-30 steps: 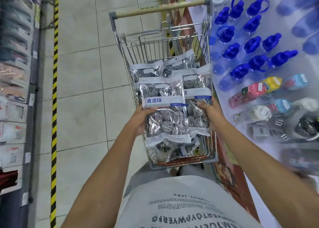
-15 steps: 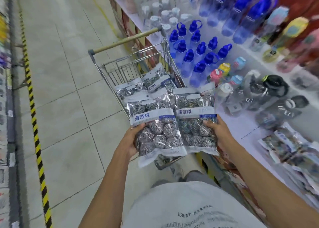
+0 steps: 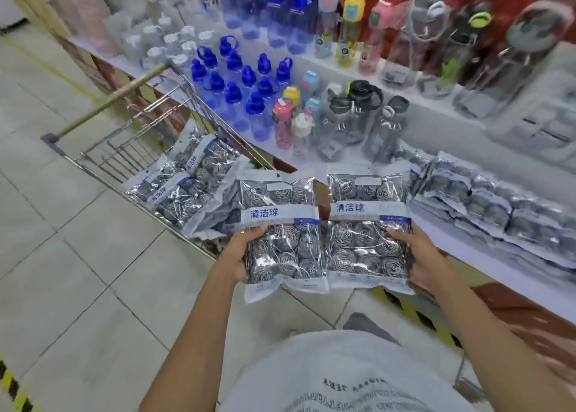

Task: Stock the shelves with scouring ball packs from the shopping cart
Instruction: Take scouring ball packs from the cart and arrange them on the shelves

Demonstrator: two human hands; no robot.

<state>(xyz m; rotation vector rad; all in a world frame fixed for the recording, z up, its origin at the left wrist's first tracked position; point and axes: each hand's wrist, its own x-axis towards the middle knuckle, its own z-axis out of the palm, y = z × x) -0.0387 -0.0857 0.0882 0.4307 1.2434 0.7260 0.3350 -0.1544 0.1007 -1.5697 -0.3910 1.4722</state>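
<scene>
Left hand (image 3: 241, 252) grips one scouring ball pack (image 3: 282, 234) by its left edge, thumb on front. Right hand (image 3: 419, 256) likewise grips a second pack (image 3: 367, 227) by its right edge. Beyond: cart (image 3: 131, 150) holding more packs (image 3: 184, 184); shelf (image 3: 486, 256) with stacked packs (image 3: 498, 206).

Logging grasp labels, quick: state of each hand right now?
Left hand: closed on the left scouring ball pack.
Right hand: closed on the right scouring ball pack.
</scene>
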